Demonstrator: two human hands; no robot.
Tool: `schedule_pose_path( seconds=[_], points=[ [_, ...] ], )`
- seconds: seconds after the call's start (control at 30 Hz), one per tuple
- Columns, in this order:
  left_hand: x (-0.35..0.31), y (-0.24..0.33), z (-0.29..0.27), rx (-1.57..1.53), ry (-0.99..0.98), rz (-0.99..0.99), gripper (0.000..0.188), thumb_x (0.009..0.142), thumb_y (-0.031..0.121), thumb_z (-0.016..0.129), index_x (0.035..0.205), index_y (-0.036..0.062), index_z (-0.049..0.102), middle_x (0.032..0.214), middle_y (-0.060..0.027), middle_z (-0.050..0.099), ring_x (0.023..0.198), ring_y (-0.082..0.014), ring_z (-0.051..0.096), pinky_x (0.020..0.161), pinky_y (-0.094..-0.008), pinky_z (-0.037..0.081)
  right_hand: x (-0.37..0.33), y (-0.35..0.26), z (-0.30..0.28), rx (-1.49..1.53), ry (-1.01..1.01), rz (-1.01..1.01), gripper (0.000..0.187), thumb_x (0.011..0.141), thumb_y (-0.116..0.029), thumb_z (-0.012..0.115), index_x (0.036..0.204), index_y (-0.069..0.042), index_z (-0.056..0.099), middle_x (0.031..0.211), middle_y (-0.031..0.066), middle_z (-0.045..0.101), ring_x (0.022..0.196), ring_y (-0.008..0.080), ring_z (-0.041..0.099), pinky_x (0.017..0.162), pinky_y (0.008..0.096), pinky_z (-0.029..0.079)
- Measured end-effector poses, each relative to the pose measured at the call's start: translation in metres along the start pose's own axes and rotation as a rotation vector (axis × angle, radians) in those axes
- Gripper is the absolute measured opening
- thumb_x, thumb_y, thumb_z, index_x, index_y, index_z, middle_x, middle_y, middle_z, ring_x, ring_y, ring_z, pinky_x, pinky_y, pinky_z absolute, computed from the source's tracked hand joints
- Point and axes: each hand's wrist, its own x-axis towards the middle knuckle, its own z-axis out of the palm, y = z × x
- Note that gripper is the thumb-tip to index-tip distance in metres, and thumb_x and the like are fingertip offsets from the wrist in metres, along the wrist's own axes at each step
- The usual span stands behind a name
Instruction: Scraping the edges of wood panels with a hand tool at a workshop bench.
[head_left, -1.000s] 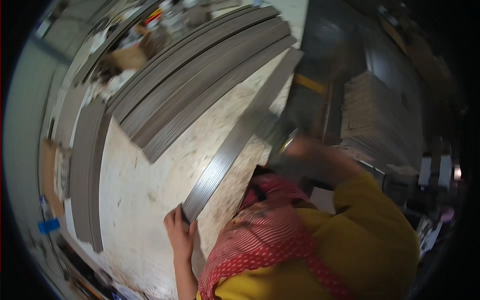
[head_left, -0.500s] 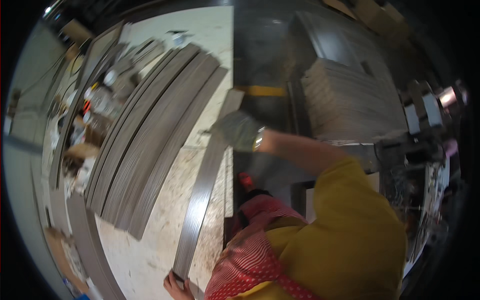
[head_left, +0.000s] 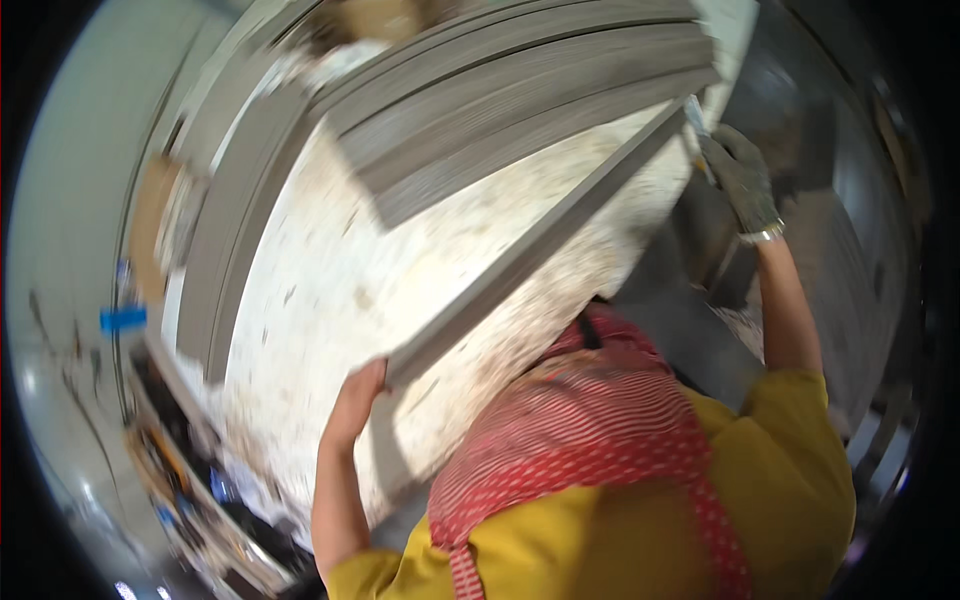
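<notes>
A long grey wood-grain strip [head_left: 540, 245] slants across the white worktable [head_left: 300, 300], standing partly on its narrow edge. My bare left hand [head_left: 358, 395] is closed around its near end. My right hand [head_left: 742, 180], in a grey work glove, grips a slim pale tool [head_left: 697, 125] whose exact kind I cannot make out. The tool's tip is at the strip's far end, but blur hides whether it touches. Several similar grey strips [head_left: 520, 110] lie side by side beyond the held one.
More grey strips [head_left: 245, 220] lie along the table's left side. Cardboard [head_left: 150, 230] and a blue item [head_left: 123, 319] are at the left edge. A shelf with mixed items [head_left: 190, 490] is at the lower left. A dark stack [head_left: 840, 280] stands to the right.
The view has turned, so the table's near end shows more. The held strip has rolled from its broad face towards its edge. My right hand has shifted from over the strip to its far end.
</notes>
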Motion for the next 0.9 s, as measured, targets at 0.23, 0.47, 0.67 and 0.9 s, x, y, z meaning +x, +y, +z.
schedule_pose_path(
  seconds=[0.23, 0.47, 0.67, 0.9],
  points=[
    [0.011, 0.013, 0.016, -0.49, -0.052, -0.188, 0.062, 0.1, 0.049, 0.027, 0.1, -0.0014, 0.063, 0.083, -0.012, 0.069, 0.068, -0.0141, 0.062, 0.057, -0.023, 0.043, -0.118, -0.12, 0.193, -0.357, -0.423, -1.081, 0.01, 0.085, -0.011, 0.056, 0.09, -0.006, 0.062, 0.062, 0.0062, 0.057, 0.055, 0.02, 0.057, 0.051, 0.035, 0.048],
    [0.0, -0.006, 0.021, -0.392, 0.001, -0.08, 0.063, 0.101, 0.05, 0.025, 0.099, -0.0001, 0.064, 0.08, -0.0112, 0.07, 0.068, -0.0126, 0.063, 0.056, -0.0218, 0.044, -0.123, -0.109, 0.217, -0.524, -0.272, -1.085, 0.01, 0.089, -0.01, 0.052, 0.089, -0.001, 0.056, 0.067, 0.0083, 0.055, 0.06, 0.0202, 0.058, 0.057, 0.0348, 0.049],
    [-0.004, -0.015, 0.038, -0.494, 0.044, 0.03, 0.032, 0.101, 0.026, 0.039, 0.11, -0.0028, 0.05, 0.081, -0.0122, 0.066, 0.076, -0.0163, 0.064, 0.061, -0.0256, 0.047, -0.146, -0.106, 0.223, -0.504, -0.197, -1.183, 0.017, 0.091, -0.017, 0.05, 0.082, -0.005, 0.058, 0.069, 0.0092, 0.057, 0.061, 0.022, 0.057, 0.059, 0.0353, 0.048],
    [-0.038, -0.034, 0.016, -0.289, 0.035, -0.147, 0.024, 0.1, 0.02, 0.042, 0.113, 0.0008, 0.046, 0.082, -0.0111, 0.065, 0.072, -0.0159, 0.061, 0.064, -0.0267, 0.047, -0.026, 0.001, 0.126, -0.626, -0.169, -0.623, 0.025, 0.089, -0.015, 0.048, 0.111, -0.007, 0.058, 0.085, 0.0103, 0.061, 0.071, 0.0251, 0.06, 0.064, 0.0356, 0.05]
  ],
)
